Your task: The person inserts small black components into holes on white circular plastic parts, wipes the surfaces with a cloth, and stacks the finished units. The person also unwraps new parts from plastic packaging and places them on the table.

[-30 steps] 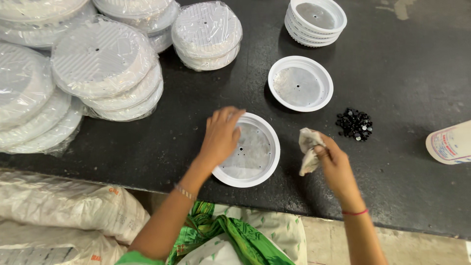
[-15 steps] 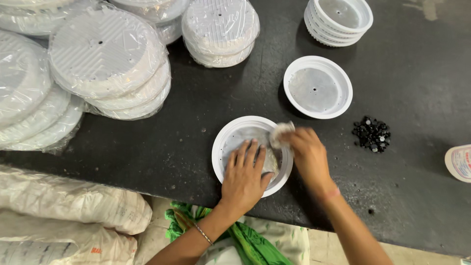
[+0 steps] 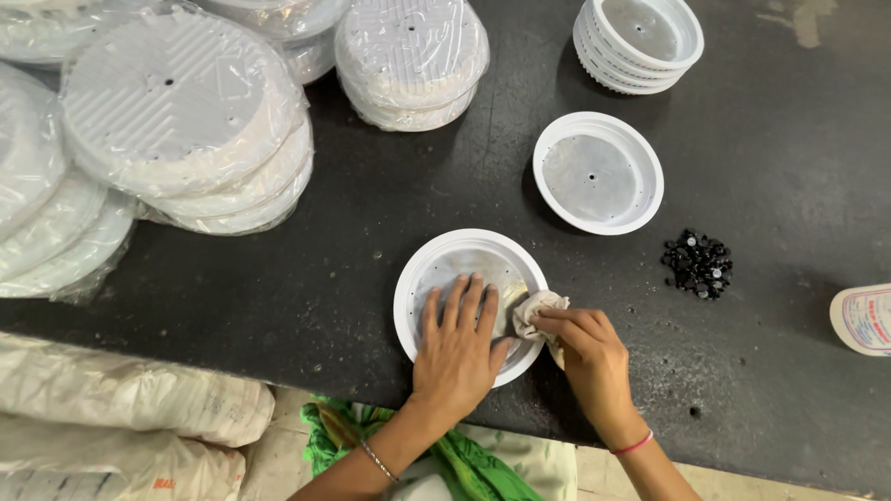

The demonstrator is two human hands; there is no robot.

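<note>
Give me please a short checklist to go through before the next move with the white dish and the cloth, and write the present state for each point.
1. Left hand lies flat inside the white dish and holds it down: ok.
2. Right hand pinches the cloth with its fingertips: ok.
3. Cloth touches the dish at its right inner edge: ok.
4. Dish rests fully on the black table, though close to the front edge: ok.
5. Inside of the dish is clean: cannot tell, the left hand covers much of it.
6. Pile of small black parts and the second single dish lie apart from the wiping hand: ok.
</note>
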